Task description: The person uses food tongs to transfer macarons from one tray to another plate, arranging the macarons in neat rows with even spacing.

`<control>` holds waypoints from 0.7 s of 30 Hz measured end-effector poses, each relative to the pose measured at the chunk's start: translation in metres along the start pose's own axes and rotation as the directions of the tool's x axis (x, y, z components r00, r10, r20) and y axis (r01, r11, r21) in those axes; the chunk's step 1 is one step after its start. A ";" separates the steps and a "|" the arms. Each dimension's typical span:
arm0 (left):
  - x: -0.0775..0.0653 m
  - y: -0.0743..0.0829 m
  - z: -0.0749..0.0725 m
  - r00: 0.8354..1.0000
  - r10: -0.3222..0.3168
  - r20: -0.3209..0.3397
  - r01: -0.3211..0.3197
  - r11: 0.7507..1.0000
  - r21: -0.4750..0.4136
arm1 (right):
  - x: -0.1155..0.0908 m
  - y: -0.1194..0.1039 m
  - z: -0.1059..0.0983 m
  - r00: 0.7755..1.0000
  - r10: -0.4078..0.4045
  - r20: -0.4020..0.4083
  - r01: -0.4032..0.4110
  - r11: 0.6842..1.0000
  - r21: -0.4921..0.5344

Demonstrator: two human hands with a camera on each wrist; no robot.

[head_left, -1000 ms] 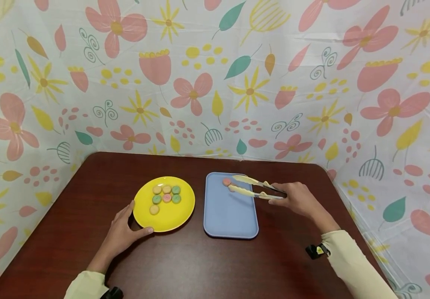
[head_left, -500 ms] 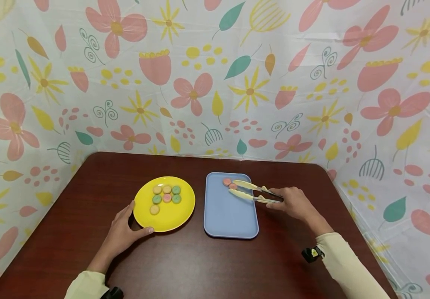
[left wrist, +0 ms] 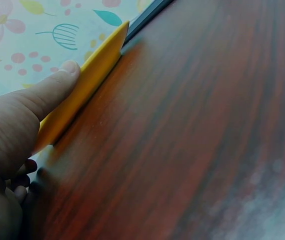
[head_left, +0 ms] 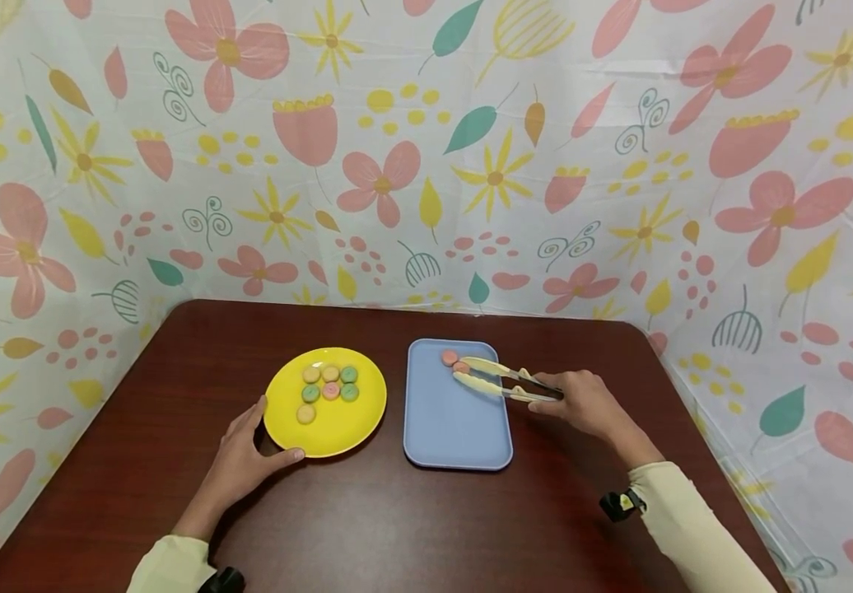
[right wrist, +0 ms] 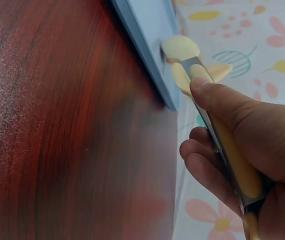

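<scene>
My left hand (head_left: 237, 461) holds the rim of a round yellow plate (head_left: 352, 424) at its near left side, thumb along the near edge. In the left wrist view, the thumb presses the outside of the plate (left wrist: 80, 95), with curled fingertips lower down. Several pale yellow, green and pink macarons lie on the plate. My right hand (head_left: 585, 403) grips metal tongs (head_left: 519, 383) with cream-coloured tips, reaching over the blue tray (head_left: 456, 436). Their tips stand apart at a pink macaron (head_left: 460, 367). Another pink macaron (head_left: 449, 357) lies just beyond it, near the tray's far left corner.
Plate and tray stand side by side on a dark reddish-brown wooden table (head_left: 397, 527), with a narrow gap between them. A flower-patterned cloth (head_left: 426, 165) hangs behind the table and along both sides.
The tongs have shifted slightly toward me, and a second pink macaron now shows between their tips, beside the first. The left hand stays on the plate.
</scene>
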State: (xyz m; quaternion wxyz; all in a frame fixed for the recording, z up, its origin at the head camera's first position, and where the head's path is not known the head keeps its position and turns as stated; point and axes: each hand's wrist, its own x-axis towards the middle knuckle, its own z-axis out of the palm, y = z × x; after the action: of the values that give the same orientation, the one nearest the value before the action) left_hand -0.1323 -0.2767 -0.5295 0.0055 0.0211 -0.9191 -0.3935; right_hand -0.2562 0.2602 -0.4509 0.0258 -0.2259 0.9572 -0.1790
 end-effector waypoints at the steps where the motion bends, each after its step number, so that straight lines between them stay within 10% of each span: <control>1: 0.000 0.000 0.000 1.000 0.000 0.000 0.000 1.000 -0.001 | -0.001 0.000 0.000 1.000 -0.002 -0.001 0.002 1.000 0.002; 21: 0.001 -0.001 0.001 1.000 0.010 0.006 -0.010 1.000 -0.001 | -0.008 -0.021 0.008 0.998 -0.059 -0.031 0.061 0.996 0.065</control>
State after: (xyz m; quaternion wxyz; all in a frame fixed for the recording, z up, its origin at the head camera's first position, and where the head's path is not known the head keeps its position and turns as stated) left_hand -0.1329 -0.2768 -0.5314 0.0045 0.0155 -0.9190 -0.3940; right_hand -0.2391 0.2431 -0.4513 0.0141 -0.2510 0.9439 -0.2142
